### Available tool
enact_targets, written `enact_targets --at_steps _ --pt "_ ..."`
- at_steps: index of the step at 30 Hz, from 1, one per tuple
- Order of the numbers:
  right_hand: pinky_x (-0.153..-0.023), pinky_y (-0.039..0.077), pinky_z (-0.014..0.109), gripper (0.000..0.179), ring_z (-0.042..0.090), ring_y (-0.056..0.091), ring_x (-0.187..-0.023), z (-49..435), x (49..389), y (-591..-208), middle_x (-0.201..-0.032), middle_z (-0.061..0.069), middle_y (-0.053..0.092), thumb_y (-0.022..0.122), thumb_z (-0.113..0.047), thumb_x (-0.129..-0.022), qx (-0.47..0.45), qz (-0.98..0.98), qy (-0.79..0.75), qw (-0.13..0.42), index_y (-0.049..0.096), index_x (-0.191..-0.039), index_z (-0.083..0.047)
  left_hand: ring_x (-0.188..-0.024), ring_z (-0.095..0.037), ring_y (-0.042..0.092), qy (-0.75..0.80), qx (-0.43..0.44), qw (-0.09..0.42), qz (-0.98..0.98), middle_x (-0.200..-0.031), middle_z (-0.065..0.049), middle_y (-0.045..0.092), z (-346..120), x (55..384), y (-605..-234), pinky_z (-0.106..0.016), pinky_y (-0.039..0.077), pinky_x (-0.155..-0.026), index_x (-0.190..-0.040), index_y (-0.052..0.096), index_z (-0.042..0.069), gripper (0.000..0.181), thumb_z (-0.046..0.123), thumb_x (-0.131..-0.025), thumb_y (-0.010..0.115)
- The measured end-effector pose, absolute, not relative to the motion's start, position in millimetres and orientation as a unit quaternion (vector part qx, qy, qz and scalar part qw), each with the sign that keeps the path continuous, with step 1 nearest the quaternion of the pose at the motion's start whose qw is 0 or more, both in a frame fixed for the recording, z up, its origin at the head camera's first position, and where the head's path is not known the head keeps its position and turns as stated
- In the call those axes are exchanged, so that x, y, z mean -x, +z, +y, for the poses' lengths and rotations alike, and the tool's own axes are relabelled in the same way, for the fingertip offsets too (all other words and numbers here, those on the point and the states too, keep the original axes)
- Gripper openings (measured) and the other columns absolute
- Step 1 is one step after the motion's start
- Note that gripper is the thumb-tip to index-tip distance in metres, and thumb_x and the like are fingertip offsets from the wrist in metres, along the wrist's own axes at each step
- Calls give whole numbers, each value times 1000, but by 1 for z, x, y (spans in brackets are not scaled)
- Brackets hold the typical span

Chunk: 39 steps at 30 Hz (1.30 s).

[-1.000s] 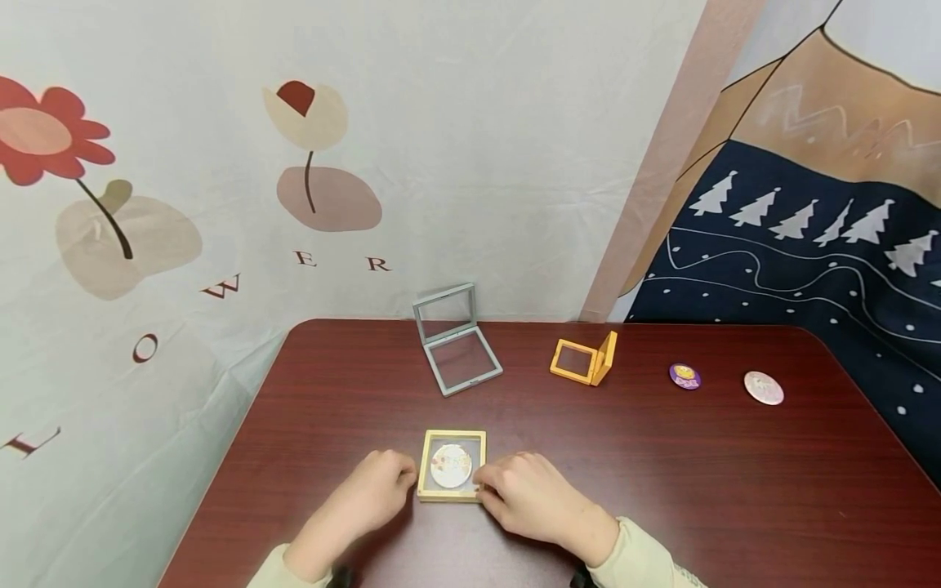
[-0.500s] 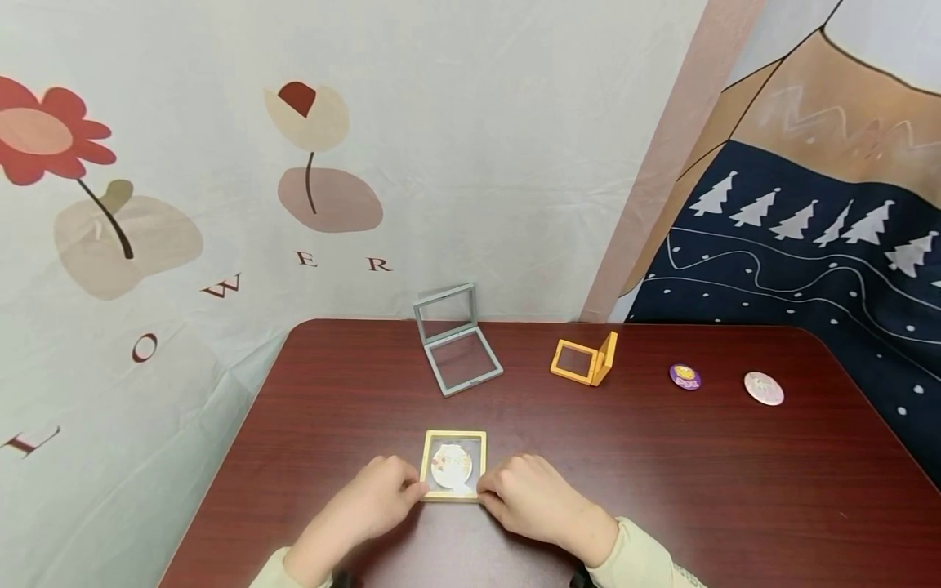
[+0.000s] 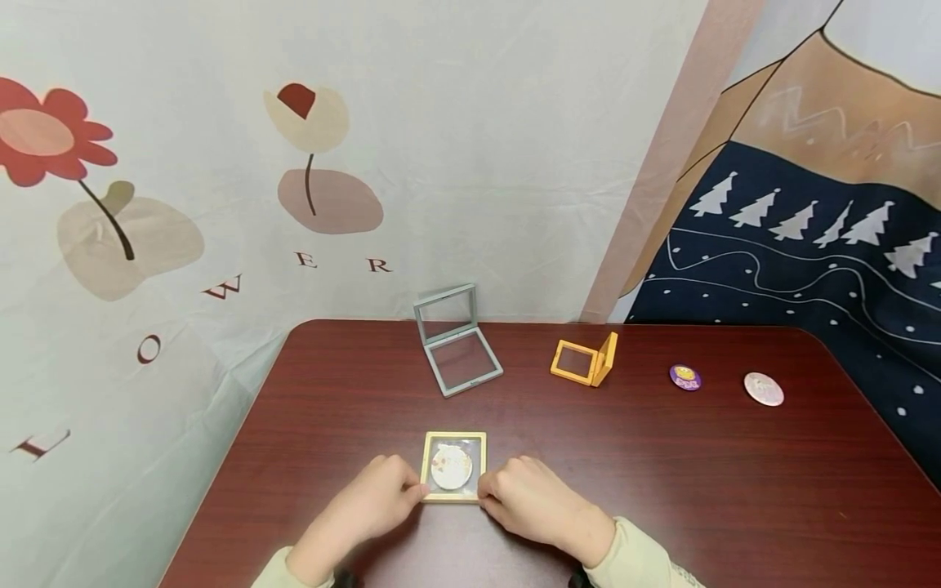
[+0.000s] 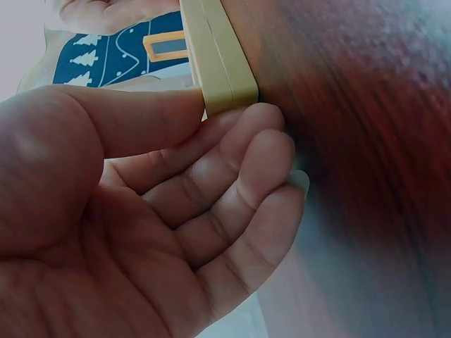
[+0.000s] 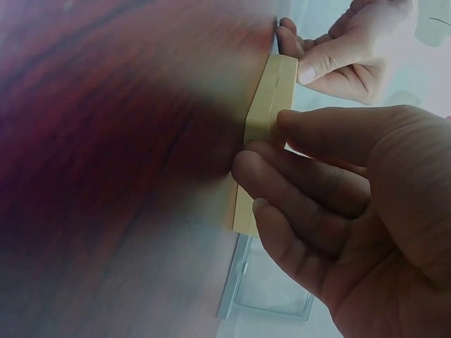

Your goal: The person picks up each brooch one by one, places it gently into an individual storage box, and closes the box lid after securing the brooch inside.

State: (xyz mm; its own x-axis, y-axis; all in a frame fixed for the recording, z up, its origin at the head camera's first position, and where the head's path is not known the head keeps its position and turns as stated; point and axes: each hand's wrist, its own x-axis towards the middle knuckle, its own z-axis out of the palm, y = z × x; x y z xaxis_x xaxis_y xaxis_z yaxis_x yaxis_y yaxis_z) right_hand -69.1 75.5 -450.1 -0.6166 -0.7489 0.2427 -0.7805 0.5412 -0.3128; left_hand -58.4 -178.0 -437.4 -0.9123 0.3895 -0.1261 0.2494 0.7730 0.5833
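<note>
A pale yellow square display frame point(image 3: 456, 436) lies closed on the table in front of me, a round white badge point(image 3: 451, 467) showing behind its clear film. My left hand point(image 3: 384, 492) pinches the frame's near left corner; in the left wrist view the thumb point(image 4: 155, 116) is on its upper face and the fingers are curled at its side. At the near right corner, my right hand point(image 3: 537, 500) pinches too, with thumb and curled fingers on the yellow edge point(image 5: 271, 98) in the right wrist view.
Behind stand an opened grey-green frame point(image 3: 470, 384) and a smaller opened orange frame point(image 3: 573, 376). To the right lie a purple round badge point(image 3: 685, 377) and a pink one point(image 3: 764, 389). The dark red table point(image 3: 353, 384) ends at a printed cloth point(image 3: 515, 163).
My left hand has moved slightly right, from beside the yellow frame onto its near left corner. The right hand stays at its corner, and the frame has hardly moved.
</note>
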Motion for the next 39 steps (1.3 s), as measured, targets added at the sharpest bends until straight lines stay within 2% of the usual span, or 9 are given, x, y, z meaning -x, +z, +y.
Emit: enact_targets --at_steps 6,12,15,18,20,28,34,37,39 --pt "-51 33 18 33 -4 35 -54 75 68 -451 -58 -17 47 80 -12 -89 -437 -877 196 44 59 -66 -23 -53 -6 36 292 -172 117 934 -51 15 37 -178 58 -438 -28 37 -53 -57 63 18 41 12 -95 75" --pt "-49 34 20 35 -3 33 -52 81 68 -449 -56 -17 41 76 -13 -91 -433 -878 193 63 55 -65 -24 -53 -5 35 300 -169 121 931 -51 15 35 -178 58 -439 -27 36 -53 -57 62 17 40 11 -95 75" --pt "-52 43 23 26 -4 46 -56 88 69 -444 -61 -17 52 76 -12 -91 -422 -881 201 77 64 -71 -22 -53 -5 34 302 -164 128 930 -51 15 33 -178 58 -438 -27 35 -53 -57 62 17 41 12 -95 75" --pt "-62 54 29 9 1 64 -69 98 71 -440 -75 -14 68 77 -11 -90 -412 -881 210 96 76 -84 -18 -52 -5 34 304 -159 137 929 -51 15 33 -177 59 -437 -27 35 -52 -57 62 17 41 12 -95 74" --pt "-68 57 32 5 5 69 -78 106 73 -439 -83 -11 72 78 -10 -90 -409 -880 213 116 78 -91 -15 -52 -6 34 306 -155 142 928 -51 14 33 -177 59 -436 -27 34 -52 -57 62 16 40 12 -95 73" --pt "-76 58 34 9 9 70 -86 146 79 -439 -91 -8 73 79 -9 -88 -393 -871 226 188 77 -95 -13 -52 -6 35 298 -160 146 930 -51 14 35 -177 60 -434 -27 34 -51 -56 60 17 42 12 -96 72" --pt "-77 58 36 22 12 70 -92 179 78 -440 -100 -5 74 82 -7 -82 -367 -872 232 226 76 -102 -13 -50 -5 33 297 -161 150 929 -50 15 31 -176 61 -434 -26 31 -50 -53 52 20 48 12 -96 71" --pt "-80 58 38 16 14 71 -99 195 78 -440 -108 -1 75 76 -16 -92 -349 -878 232 232 76 -108 -12 -50 -6 33 298 -158 153 929 -50 14 31 -176 61 -434 -26 31 -50 -53 51 20 48 11 -96 70" --pt "-84 56 37 20 16 70 -102 206 77 -440 -112 1 74 69 -26 -99 -338 -882 229 235 76 -111 -11 -50 -6 33 299 -156 156 928 -50 13 32 -176 61 -433 -26 31 -50 -53 52 20 48 11 -96 70"
